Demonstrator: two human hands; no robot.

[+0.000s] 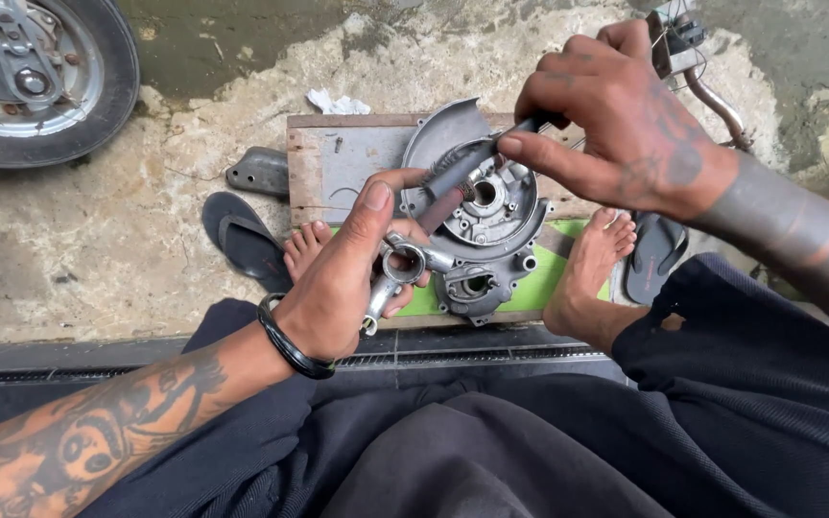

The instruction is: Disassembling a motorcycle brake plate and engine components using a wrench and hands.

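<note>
We see the engine case lying open on the board between our feet, our left hand closed around a connecting rod and our right hand gripping a tool at its central bore, so fitting looks unfinished.

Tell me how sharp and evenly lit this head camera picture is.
Head view: soft, even daylight, no hard shadows; grey metal engine casing and left hand sharp; mild glare on the silver connecting rod; right hand crisp; the edges bow slightly from the wide lens.
</note>
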